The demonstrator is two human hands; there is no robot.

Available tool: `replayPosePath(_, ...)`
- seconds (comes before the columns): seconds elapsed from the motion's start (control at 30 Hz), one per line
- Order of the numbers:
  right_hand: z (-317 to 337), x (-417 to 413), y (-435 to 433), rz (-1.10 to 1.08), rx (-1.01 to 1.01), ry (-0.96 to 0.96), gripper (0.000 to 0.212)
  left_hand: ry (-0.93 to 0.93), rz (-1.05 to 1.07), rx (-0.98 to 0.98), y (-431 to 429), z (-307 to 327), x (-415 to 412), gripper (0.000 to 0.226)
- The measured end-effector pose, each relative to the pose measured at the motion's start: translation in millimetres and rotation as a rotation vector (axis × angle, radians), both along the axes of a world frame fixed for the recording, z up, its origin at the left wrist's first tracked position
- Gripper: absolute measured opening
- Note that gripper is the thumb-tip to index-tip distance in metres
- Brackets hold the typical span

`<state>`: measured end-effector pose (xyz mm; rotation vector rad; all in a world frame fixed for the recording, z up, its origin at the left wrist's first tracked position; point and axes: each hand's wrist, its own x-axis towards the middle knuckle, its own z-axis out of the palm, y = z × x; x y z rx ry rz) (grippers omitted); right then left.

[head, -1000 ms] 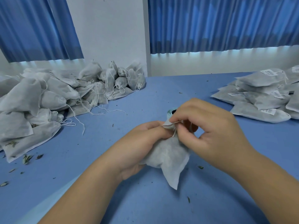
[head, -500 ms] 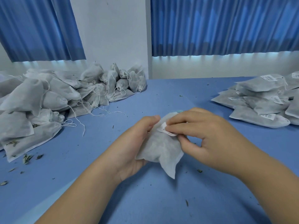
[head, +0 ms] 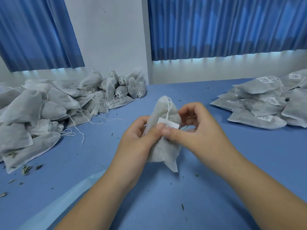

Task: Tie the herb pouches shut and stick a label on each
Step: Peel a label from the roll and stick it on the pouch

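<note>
On the far left of the blue table (head: 166,205) lies a heap of unlabelled pouches (head: 49,113) with loose drawstrings, and dried herb crumbs (head: 26,169) are scattered nearby. At the near centre, the left hand (head: 137,135) grasps a herb pouch (head: 163,151) held upright above the table, its thumb at the white label's (head: 168,124) lower edge. The drawstring (head: 169,107) runs down to the label. The right hand (head: 199,130) pinches the pouch, thumb pressing on the label and fingers curled behind. On the far right sits a stack of labelled pouches (head: 265,105).
</note>
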<state>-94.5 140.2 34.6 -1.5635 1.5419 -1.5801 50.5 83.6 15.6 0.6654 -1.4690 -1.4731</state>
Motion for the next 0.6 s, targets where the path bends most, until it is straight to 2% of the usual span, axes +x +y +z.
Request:
replayPosePath(0.07,-1.3,-3.6,-1.9,0.122,0.126,-0.206,0.062,-0.02,0.031,-0.056,4.2,-2.7,-5.4,0.008)
replayPosePath(0.13,-2.0,-10.1,-2.4,0.191,0.185,-0.289,0.06,-0.023,0.063,-0.065,6.9,-4.7,-10.0,0.011)
replayPosePath(0.33,-5.1,-21.3,-6.1,0.162,0.159,-0.462,0.029,-0.018,0.15,0.021,12.8,-3.7,-30.5,0.022)
replayPosePath(0.4,-6.7,-26.3,-6.2,0.097,0.164,-0.48,0.033,-0.066,0.135,-0.004,14.6,-1.9,-37.5,0.026)
replayPosePath(0.53,-8.9,-43.1,0.7,-0.1,0.16,-0.39,0.054,-0.219,0.02,-0.001,17.6,3.2,-53.8,0.051)
replayPosePath(0.6,-9.1,-54.3,7.8,-0.155,0.159,-0.355,0.051,-0.265,-0.042,0.022,18.3,6.6,-66.0,0.051)
